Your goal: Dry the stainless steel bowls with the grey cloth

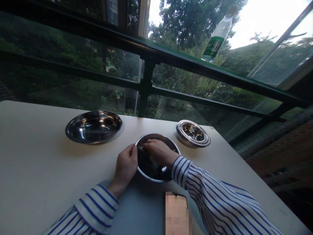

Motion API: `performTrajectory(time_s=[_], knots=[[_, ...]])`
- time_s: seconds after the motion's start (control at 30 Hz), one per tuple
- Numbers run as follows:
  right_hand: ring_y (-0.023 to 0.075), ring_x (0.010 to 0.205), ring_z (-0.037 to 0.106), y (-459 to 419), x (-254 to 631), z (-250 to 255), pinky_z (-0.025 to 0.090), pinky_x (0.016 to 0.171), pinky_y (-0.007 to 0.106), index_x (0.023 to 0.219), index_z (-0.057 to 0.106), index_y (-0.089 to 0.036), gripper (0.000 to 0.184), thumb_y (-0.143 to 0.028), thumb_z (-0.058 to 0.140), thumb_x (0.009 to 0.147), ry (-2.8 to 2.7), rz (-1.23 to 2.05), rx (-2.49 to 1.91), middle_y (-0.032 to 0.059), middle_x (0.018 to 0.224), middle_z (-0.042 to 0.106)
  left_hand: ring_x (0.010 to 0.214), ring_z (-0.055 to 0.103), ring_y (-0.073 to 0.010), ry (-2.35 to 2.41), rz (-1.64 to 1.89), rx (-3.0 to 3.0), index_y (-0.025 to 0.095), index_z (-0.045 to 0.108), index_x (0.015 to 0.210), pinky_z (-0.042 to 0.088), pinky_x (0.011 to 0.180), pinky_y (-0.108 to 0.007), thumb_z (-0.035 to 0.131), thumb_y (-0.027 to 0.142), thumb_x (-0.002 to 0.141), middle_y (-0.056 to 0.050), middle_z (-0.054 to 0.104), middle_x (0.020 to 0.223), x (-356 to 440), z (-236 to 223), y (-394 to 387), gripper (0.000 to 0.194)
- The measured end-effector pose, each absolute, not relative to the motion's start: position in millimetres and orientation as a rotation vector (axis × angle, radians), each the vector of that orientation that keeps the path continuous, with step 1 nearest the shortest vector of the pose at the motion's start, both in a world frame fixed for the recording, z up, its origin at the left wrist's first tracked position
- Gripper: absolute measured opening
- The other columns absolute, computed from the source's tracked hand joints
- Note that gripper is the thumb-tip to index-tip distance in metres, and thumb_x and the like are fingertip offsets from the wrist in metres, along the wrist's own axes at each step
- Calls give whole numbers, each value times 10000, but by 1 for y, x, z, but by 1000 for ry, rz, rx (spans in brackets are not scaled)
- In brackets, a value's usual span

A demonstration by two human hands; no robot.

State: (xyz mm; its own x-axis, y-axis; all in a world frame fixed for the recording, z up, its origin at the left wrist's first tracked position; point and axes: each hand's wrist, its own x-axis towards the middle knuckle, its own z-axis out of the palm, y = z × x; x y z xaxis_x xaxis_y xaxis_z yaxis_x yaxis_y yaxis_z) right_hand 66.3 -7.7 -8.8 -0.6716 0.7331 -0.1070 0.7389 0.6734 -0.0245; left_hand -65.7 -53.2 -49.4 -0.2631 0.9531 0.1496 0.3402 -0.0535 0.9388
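Observation:
A deep steel bowl point(156, 178) with a shiny rim stands on the white table in front of me. My left hand point(127, 164) grips its left rim, thumb on top and fingers down the outer side. My right hand point(157, 150) reaches inside over the right rim, its fingers curled near the back left inner wall. Whatever the right fingers hold, if anything, is hidden by the hand and the dark interior.
Back left on the white table point(36, 163) lies a wide, shallow steel basin point(94, 129). Several nested steel bowls point(192, 133) stand at the back right. A phone-like object with a pixelated face point(176, 213) lies near me. Beyond, a green-labelled bottle point(216, 40) tops a green railing point(171, 54).

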Motion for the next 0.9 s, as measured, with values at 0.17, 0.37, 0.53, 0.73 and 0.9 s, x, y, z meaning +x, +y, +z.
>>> performTrajectory(time_s=[0.17,0.37,0.53,0.73,0.9], knots=[[131,848,589,-28,73,-1,418,731,214,918,665,-172,215,-86,506,801,2895,-302,867,42,939,657,626,575,-182,1651,1330,1380,169,604,652,430,591,-257,417,329,787,-10,608,582,-67,-49,-54,281],[143,825,588,-37,77,-3,419,733,233,911,664,-158,229,-56,498,791,2915,-281,806,56,915,660,603,580,-173,1610,1315,1384,155,626,678,426,559,-247,417,338,785,-14,626,599,-67,-50,-52,297],[174,885,567,-15,67,-11,424,740,264,980,615,-147,239,-80,441,830,2909,-91,1034,86,979,617,691,607,-187,1572,1306,1421,150,666,775,444,634,-251,431,336,792,-14,653,658,-71,-50,-50,300],[217,897,556,-4,83,-12,433,762,328,968,602,-114,240,-96,383,871,2796,106,1320,144,962,576,725,623,-196,1574,1284,1418,141,678,850,450,650,-254,427,335,801,-37,691,741,-71,-49,-49,321],[195,895,553,-13,67,-11,451,735,290,1016,572,-150,227,-134,382,892,2830,101,1192,96,991,572,737,618,-201,1578,1269,1434,142,682,851,444,661,-261,424,322,801,-36,687,728,-71,-48,-48,318]])
